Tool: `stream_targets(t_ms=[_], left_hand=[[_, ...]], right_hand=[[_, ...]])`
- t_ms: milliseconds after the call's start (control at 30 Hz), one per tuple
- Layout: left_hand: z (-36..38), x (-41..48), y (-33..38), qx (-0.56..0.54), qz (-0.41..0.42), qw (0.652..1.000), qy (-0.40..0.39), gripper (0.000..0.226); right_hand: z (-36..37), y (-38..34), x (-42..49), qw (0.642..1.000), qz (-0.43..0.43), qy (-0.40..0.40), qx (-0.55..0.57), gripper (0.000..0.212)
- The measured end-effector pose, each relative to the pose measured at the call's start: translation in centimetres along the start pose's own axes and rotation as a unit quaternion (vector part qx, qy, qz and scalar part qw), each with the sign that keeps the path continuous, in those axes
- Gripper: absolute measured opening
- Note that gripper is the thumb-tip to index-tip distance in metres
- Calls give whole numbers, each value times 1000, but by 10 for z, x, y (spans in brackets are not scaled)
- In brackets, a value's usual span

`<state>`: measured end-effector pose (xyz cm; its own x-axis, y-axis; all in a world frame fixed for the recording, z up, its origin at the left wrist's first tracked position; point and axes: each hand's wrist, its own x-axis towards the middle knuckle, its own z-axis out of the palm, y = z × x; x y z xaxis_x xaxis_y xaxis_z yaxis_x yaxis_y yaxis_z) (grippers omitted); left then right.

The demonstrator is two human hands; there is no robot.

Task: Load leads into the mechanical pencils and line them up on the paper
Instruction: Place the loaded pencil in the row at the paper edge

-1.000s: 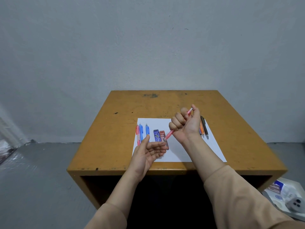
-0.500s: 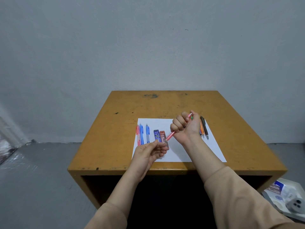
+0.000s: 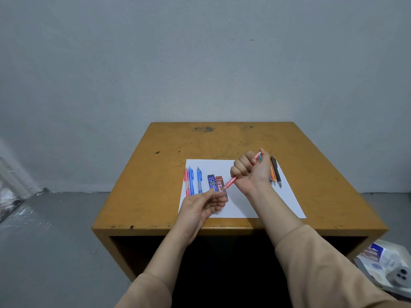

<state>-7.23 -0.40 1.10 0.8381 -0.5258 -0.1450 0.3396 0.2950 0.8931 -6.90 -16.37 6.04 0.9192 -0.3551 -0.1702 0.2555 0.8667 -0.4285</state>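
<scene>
Right grip (image 3: 251,172) fists the pink pencil (image 3: 231,182); left grip (image 3: 200,207), open a second ago, now pinches its tip: loading likely finishing.

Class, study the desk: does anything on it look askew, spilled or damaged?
Nothing spilled or broken. The three pencils at the paper's left lie parallel, the two lead cases side by side. Only the table shows dark scuffs near its far edge. The right hand grips the pink pencil, the left hand pinches its tip.

Head-worn view, forward and down onto table (image 3: 138,196).
</scene>
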Motion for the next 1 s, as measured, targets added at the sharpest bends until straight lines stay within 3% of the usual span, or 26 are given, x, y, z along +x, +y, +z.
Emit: stream_targets(t_ms=[267, 400, 533, 700, 1000], left_hand=[[-4, 1, -3, 35, 13, 999, -13, 30], [-4, 1, -4, 33, 12, 999, -12, 32], [-3, -1, -2, 25, 11, 1000, -11, 32], [-2, -2, 0, 29, 6, 1000, 0, 33], [0, -4, 3, 0, -8, 1000, 8, 25]], right_hand=[[-1, 0, -1, 1000, 10, -20, 10, 59], [5, 3, 1, 999, -24, -23, -7, 45], [5, 2, 4, 987, -70, -21, -141, 29], [4, -1, -2, 944, -112, -44, -307, 26], [3, -4, -2, 934, -124, -29, -334, 28]])
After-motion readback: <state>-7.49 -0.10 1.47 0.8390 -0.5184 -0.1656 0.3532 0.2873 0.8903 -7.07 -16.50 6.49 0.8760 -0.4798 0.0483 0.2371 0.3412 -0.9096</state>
